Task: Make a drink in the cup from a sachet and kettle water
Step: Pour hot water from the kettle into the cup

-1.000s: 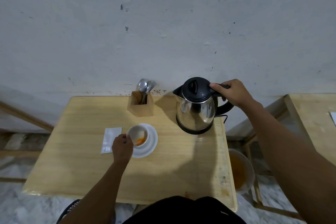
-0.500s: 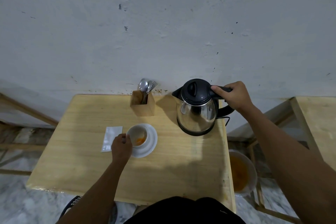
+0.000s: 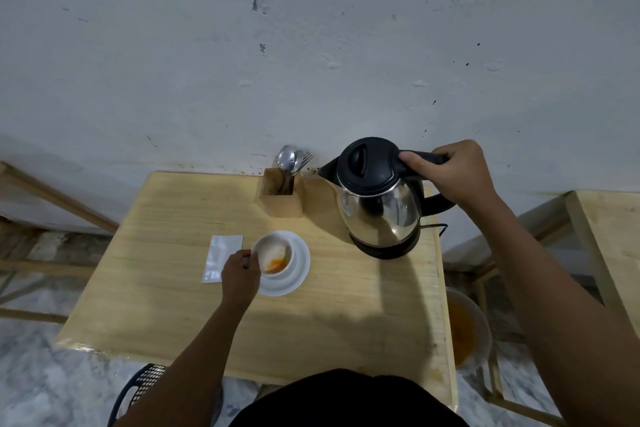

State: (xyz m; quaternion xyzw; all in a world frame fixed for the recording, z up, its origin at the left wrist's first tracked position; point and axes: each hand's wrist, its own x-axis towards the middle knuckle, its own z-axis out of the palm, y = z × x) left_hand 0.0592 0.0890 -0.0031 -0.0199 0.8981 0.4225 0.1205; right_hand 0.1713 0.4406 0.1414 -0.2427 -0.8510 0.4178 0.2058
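Free room and obstacles on the wooden table (image 3: 173, 305). The near half is bare. Between cup (image 3: 275, 255) and kettle (image 3: 379, 204) lies an open strip of tabletop. The cutlery holder (image 3: 282, 196) stands just left of the kettle spout, against the wall (image 3: 311, 45). The sachet (image 3: 221, 258) lies flat, left of the saucer (image 3: 298, 274).

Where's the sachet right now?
In the head view the sachet lies flat on the wooden table, just left of the cup on its saucer, beside the left hand holding the cup.
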